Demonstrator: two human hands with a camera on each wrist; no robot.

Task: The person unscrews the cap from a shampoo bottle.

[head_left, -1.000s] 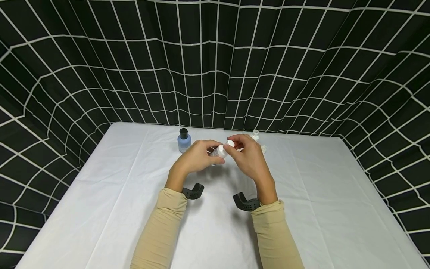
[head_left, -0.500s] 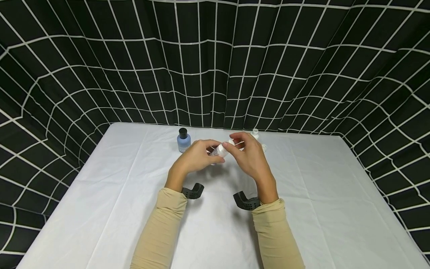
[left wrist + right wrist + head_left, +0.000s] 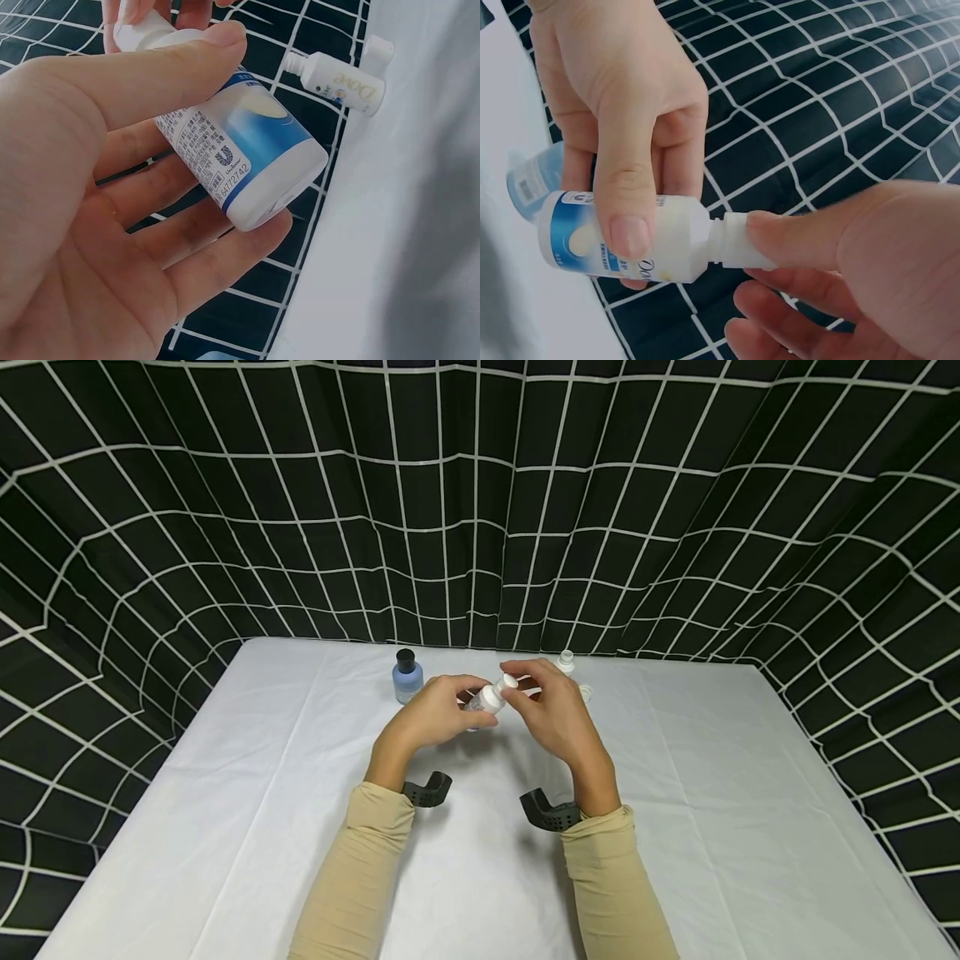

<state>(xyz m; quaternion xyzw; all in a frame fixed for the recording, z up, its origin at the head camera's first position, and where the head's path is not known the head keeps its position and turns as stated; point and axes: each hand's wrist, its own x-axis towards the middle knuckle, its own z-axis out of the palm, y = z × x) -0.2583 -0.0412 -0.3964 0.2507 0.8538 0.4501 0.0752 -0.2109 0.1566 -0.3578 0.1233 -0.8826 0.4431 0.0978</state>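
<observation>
My left hand (image 3: 431, 714) holds a small white and blue Dove lotion bottle (image 3: 679, 229) between thumb and fingers, tilted above the table, its neck toward the right hand. With thumb and fingers, my right hand (image 3: 555, 710) pinches a white screw cap (image 3: 736, 236) at that neck. A little of the ridged neck shows between cap and shoulder in the right wrist view. Behind the right hand stands a second white Dove bottle (image 3: 345, 84), uncapped, with a loose white cap (image 3: 377, 51) beside it.
A blue bottle with a black lid (image 3: 407, 679) stands on the white-covered table (image 3: 480, 877), beyond the left hand. At the table's back and sides hangs a black curtain (image 3: 480, 527) with a white grid.
The right fingers have turned about the cap, whose top faces the head camera more than half a second ago. The left hand keeps its grip; the whole head view has shifted slightly.
</observation>
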